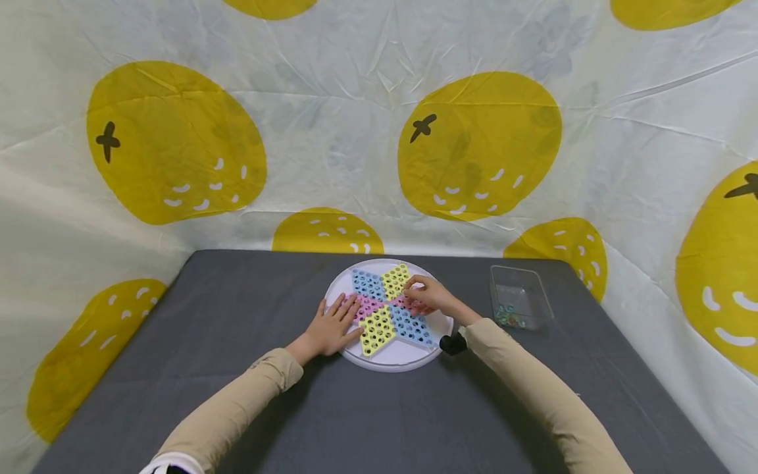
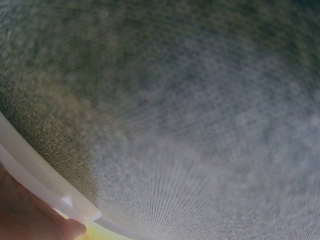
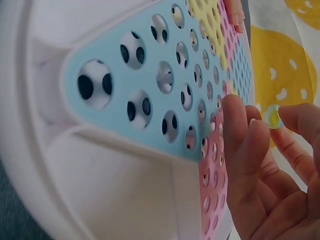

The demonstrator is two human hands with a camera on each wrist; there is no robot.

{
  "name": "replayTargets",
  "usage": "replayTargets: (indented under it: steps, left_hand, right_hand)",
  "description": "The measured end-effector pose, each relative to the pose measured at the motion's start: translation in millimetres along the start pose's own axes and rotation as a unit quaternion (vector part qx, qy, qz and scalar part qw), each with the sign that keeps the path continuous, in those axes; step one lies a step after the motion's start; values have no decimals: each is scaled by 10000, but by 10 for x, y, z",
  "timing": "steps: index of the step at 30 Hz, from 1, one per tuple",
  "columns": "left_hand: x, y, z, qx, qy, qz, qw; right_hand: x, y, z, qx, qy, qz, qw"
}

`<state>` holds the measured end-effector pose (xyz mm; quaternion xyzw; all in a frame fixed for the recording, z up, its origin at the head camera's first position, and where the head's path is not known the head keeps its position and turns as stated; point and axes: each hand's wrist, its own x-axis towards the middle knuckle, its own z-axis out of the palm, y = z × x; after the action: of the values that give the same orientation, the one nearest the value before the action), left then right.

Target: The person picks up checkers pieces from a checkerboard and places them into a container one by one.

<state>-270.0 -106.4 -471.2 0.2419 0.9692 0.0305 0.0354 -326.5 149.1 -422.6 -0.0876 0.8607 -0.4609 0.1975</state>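
A round white game board (image 1: 408,354) carries a perforated star panel (image 3: 115,75) in blue, yellow and pink. My left hand (image 1: 328,330) rests on the board's left side, fingers spread over the pink section and rim. In the left wrist view only part of that hand (image 2: 35,212) shows, at the white rim. Over the right part of the star, my right hand (image 1: 431,294) pinches a clear glass marble (image 3: 273,116) with a yellow-green core between thumb and finger. The other fingers are bent just above the panel.
Right of the board stands a clear plastic box (image 1: 535,289), with several greenish marbles (image 1: 508,317) in its near left corner. A dark grey cloth (image 1: 385,421) covers the table. White fabric (image 1: 331,164) printed with yellow fruit hangs behind and at both sides.
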Motion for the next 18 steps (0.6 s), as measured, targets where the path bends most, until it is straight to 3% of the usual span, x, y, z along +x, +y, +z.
replayTargets:
  steps: [8, 18]
  left_hand:
    - [0, 0, 12, -16, 45, 5, 10000]
    - [19, -12, 36, -22, -24, -31, 10000]
  right_hand:
    - [-154, 39, -114, -236, 69, -22, 9997]
    - [-276, 161, -274, -122, 115, -56, 9998]
